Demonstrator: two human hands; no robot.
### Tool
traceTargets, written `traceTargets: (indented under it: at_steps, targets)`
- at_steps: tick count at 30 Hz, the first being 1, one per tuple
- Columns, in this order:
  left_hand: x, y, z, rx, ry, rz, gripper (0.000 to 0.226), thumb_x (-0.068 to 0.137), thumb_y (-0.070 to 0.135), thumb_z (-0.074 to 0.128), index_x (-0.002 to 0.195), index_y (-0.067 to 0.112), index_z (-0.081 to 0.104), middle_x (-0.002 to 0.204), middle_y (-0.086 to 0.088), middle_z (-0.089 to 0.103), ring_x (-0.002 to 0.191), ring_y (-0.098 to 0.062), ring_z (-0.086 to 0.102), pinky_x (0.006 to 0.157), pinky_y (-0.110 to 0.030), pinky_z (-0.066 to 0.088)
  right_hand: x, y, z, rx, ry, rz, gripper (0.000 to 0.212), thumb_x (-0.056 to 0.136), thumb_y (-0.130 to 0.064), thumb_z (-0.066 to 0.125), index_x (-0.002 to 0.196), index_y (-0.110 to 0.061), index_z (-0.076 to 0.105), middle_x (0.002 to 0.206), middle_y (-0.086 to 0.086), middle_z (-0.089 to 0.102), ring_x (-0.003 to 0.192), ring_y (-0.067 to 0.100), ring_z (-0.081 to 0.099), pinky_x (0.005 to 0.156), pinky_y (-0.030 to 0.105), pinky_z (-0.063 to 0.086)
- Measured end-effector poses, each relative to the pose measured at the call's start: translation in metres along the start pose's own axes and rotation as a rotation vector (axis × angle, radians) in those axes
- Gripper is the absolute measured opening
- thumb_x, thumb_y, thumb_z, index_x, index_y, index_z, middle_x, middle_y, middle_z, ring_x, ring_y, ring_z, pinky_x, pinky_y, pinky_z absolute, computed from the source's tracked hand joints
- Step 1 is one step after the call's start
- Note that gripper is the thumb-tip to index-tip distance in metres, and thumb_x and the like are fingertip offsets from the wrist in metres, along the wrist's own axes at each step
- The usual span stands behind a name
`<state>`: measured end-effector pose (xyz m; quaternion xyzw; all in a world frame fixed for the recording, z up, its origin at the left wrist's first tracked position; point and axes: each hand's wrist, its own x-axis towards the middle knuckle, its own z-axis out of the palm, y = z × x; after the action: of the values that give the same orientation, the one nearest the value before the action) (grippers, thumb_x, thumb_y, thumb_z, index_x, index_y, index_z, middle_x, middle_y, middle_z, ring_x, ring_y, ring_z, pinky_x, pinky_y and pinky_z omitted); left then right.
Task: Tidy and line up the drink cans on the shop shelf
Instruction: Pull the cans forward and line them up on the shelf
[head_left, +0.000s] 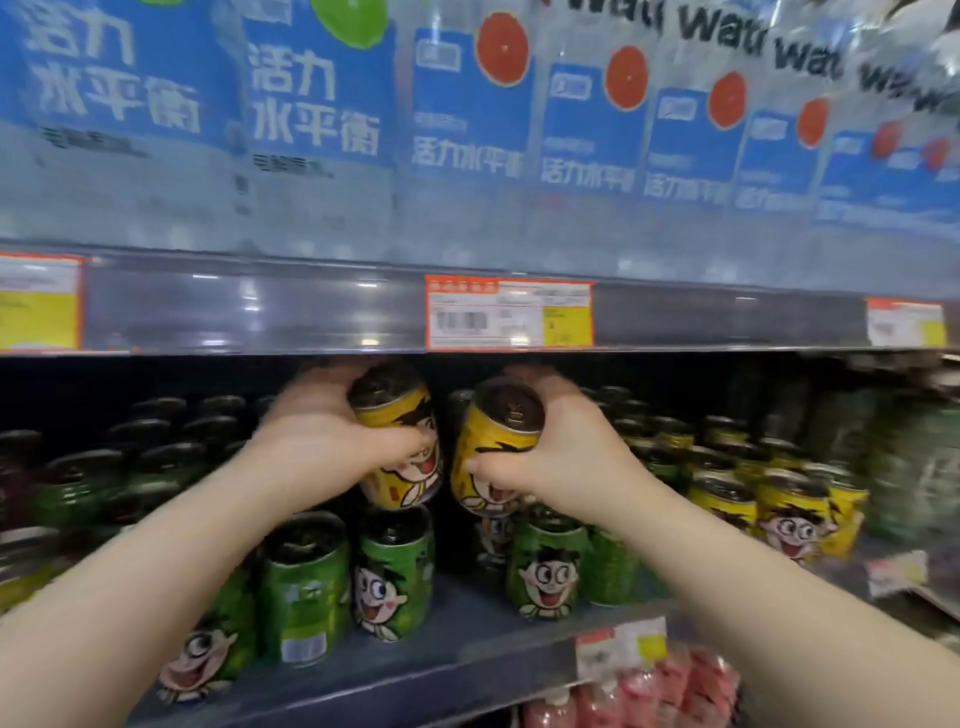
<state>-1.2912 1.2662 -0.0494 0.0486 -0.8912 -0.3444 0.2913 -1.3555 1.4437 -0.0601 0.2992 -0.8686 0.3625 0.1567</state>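
Observation:
My left hand (317, 431) grips a yellow can (402, 415) with a cartoon face, held in the air just under the upper shelf's edge. Beside it my right hand (561, 452) grips a second yellow can (493, 441), tilted with its dark top toward me. Both cans hang above a row of green cartoon cans (395, 571) standing on the blue shelf (467, 644). More yellow cans (789, 514) stand in rows at the right, and more green cans (306, 582) at the left.
The upper shelf's rail (311, 312) with price tags (509, 312) runs close above my hands, and blue-labelled water bottles (322, 93) stand over it. Dark green bottles (914, 467) fill the far right. Red packets (649, 696) lie on the shelf below.

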Motion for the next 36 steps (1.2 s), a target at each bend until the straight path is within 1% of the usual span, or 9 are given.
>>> traceTargets:
  at_steps: [8,10,14,20,25,27,30,33,36]
  targets:
    - [0.008,0.067,0.096,-0.131,-0.107,0.199,0.065,0.061,0.038,0.080,0.121,0.037,0.052,0.112,0.015,0.051,0.105,-0.003,0.048,0.084,-0.014,0.032,-0.010,0.100,-0.094,-0.092,0.110,0.117,0.075,0.061,-0.030,0.081,0.126,-0.021,0.044,0.122,0.002,0.051,0.112,0.018,0.052,0.092,0.026,0.041]
    - [0.006,0.075,0.111,-0.129,-0.113,0.219,0.068,0.056,0.045,0.079,0.117,0.042,0.049,0.110,0.020,0.049,0.102,0.004,0.047,0.080,-0.004,0.032,-0.006,0.123,-0.100,-0.135,0.063,0.125,0.077,0.060,-0.031,0.081,0.128,-0.021,0.044,0.124,0.003,0.052,0.111,0.018,0.053,0.093,0.026,0.043]
    - [0.000,0.082,0.121,-0.167,-0.105,0.228,0.060,0.058,0.031,0.082,0.107,0.042,0.048,0.094,0.032,0.045,0.083,0.024,0.047,0.065,0.008,0.032,0.004,0.153,-0.102,-0.132,-0.125,0.124,0.081,0.058,-0.032,0.080,0.129,-0.025,0.044,0.126,0.000,0.054,0.112,0.016,0.055,0.095,0.030,0.048]
    - [0.003,0.083,0.128,-0.112,-0.047,0.161,0.065,0.049,0.048,0.077,0.105,0.047,0.045,0.112,0.013,0.053,0.103,-0.002,0.053,0.080,-0.006,0.038,0.012,0.166,-0.095,-0.303,-0.465,0.029,0.079,0.062,-0.037,0.081,0.131,-0.028,0.042,0.120,-0.005,0.058,0.110,0.014,0.057,0.093,0.027,0.048]
    - [0.007,0.088,0.130,-0.082,-0.023,0.099,0.066,0.048,0.048,0.075,0.108,0.048,0.046,0.117,0.008,0.054,0.106,-0.008,0.054,0.090,-0.021,0.042,0.008,0.185,-0.087,-0.468,-0.608,-0.035,0.086,0.068,-0.049,0.075,0.141,-0.028,0.033,0.144,-0.005,0.042,0.130,0.015,0.042,0.105,0.025,0.036]
    - [0.009,0.089,0.130,-0.069,-0.009,0.074,0.069,0.052,0.044,0.080,0.115,0.043,0.050,0.115,0.009,0.050,0.104,-0.007,0.051,0.087,-0.019,0.038,0.021,0.190,-0.094,-0.316,-0.597,0.008,0.069,0.077,-0.050,0.067,0.138,-0.031,0.040,0.144,-0.008,0.040,0.130,0.013,0.041,0.102,0.019,0.033]
    - [0.012,0.091,0.132,-0.035,0.012,0.037,0.069,0.060,0.035,0.082,0.122,0.037,0.051,0.113,0.009,0.044,0.102,-0.004,0.043,0.086,-0.018,0.034,0.050,0.206,-0.098,-0.286,-0.418,0.070,0.053,0.083,-0.049,0.061,0.131,-0.031,0.049,0.139,-0.003,0.046,0.122,0.016,0.048,0.098,0.025,0.042]
    - [0.015,0.092,0.137,-0.032,0.016,0.007,0.069,0.061,0.034,0.080,0.123,0.037,0.050,0.115,0.009,0.042,0.104,-0.005,0.042,0.087,-0.019,0.034,0.064,0.219,-0.088,-0.496,-0.523,0.112,0.063,0.079,-0.043,0.065,0.135,-0.030,0.041,0.140,0.001,0.047,0.122,0.022,0.049,0.096,0.031,0.045]
    - [0.018,0.095,0.142,-0.045,0.007,-0.032,0.072,0.059,0.041,0.081,0.123,0.038,0.049,0.115,0.007,0.045,0.108,-0.009,0.047,0.092,-0.023,0.040,0.069,0.226,-0.081,-0.486,-0.613,0.187,0.072,0.074,-0.041,0.067,0.137,-0.033,0.035,0.142,0.005,0.044,0.125,0.025,0.046,0.095,0.032,0.044]
